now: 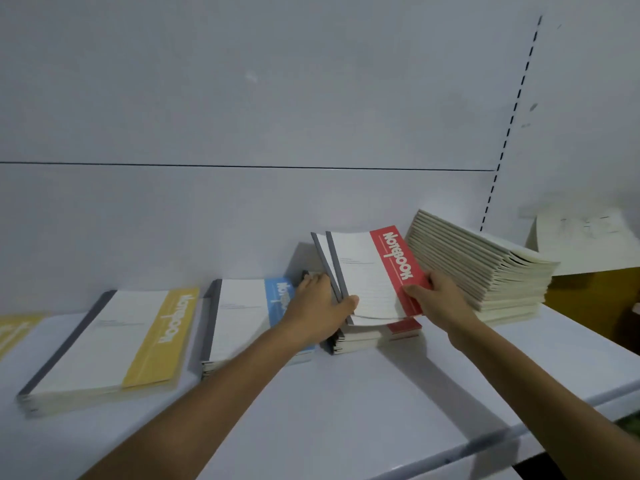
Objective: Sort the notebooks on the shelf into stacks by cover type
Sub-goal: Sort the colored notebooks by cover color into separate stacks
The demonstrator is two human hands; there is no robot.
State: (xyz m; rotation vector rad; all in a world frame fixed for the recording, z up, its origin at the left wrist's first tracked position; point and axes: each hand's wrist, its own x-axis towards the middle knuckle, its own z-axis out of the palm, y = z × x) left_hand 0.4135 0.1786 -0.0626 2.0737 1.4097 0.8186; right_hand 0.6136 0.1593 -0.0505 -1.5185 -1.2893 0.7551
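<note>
Two red-banded notebooks (370, 271) are tilted up above a short red-banded stack (367, 337) on the white shelf (346, 410). My left hand (322, 306) grips their grey spine edge, thumb on the cover. My right hand (438, 299) pinches the red band at the opposite edge. Left of them lies a blue-banded stack (242, 313), partly hidden by my left forearm. Further left sits a yellow-banded stack (114, 341). Another yellow cover (14, 330) shows at the far left edge.
A tall pile of plain cream notebooks (485, 268) leans at the right, just behind my right hand. A white paper sheet (588, 240) hangs beyond it over a yellow surface. The shelf's back wall rises close behind; its front lip runs lower right.
</note>
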